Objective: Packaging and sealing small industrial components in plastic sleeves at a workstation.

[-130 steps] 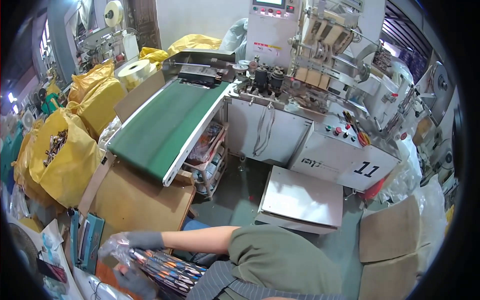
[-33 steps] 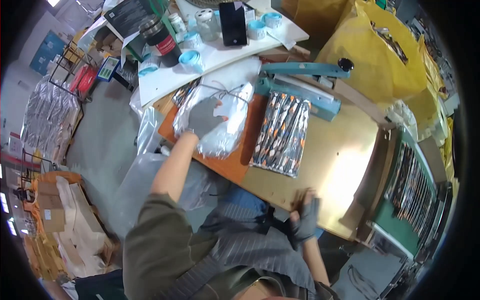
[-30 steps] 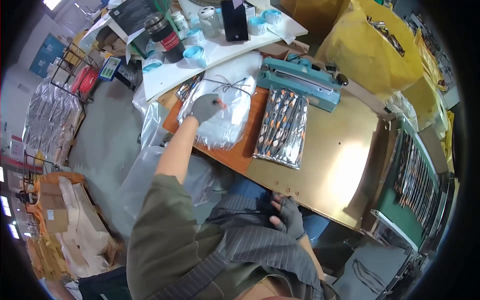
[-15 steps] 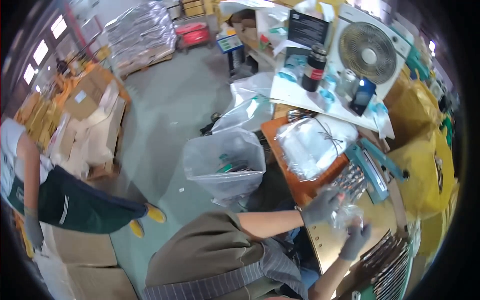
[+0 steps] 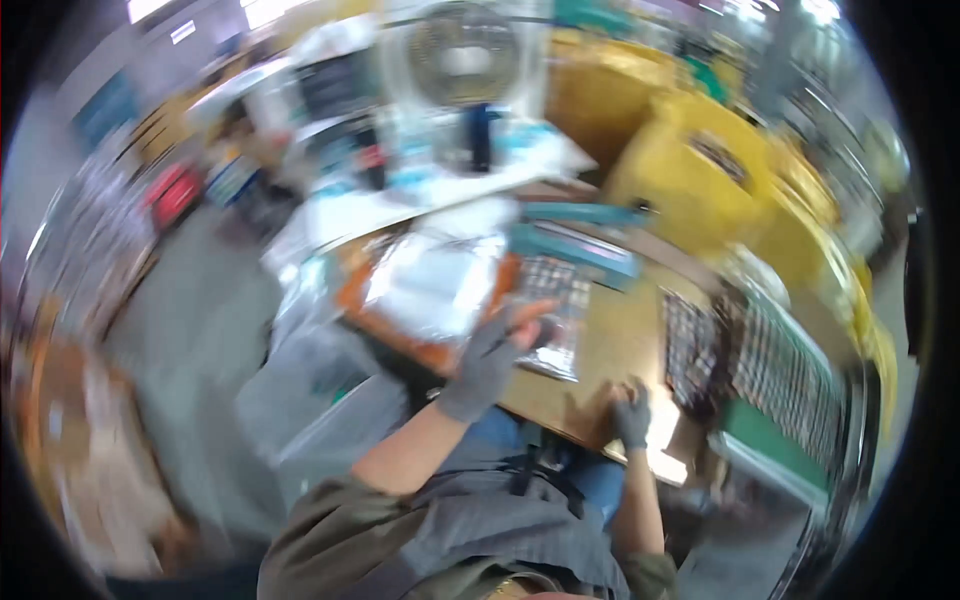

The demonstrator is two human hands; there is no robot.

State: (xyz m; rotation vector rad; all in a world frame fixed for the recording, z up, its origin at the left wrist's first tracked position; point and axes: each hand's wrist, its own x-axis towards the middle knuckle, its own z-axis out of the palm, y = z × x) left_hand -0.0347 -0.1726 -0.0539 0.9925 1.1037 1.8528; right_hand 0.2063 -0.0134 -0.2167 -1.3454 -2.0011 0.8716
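Observation:
My left hand (image 5: 485,368), in a grey glove with bare fingertips, is over the near left side of a clear bag (image 5: 560,345) filled with rows of small shiny pieces. Its index finger stretches out and nothing shows in its grasp. Farther right, my right hand (image 5: 631,415), gloved too, hovers above or rests on the wooden tabletop (image 5: 610,340); blur hides whether its fingers hold anything. Behind the filled bag stands a teal bag sealer (image 5: 575,250). Left of it, a stack of clear plastic bags (image 5: 435,275) lies on an orange-brown board (image 5: 355,295).
Dark slender metal pieces (image 5: 690,345) lie at the table's right, beside a green tray (image 5: 770,450) with rows of similar pieces. A white shelf (image 5: 400,210) holds bottles and a phone under a fan (image 5: 465,55). Yellow sacks (image 5: 690,170) stand behind; a clear-lined bin (image 5: 320,400) stands left.
The view has swung right, and the other person has left it. My hands have moved apart; the crumpled clear plastic that was between them is no longer seen there.

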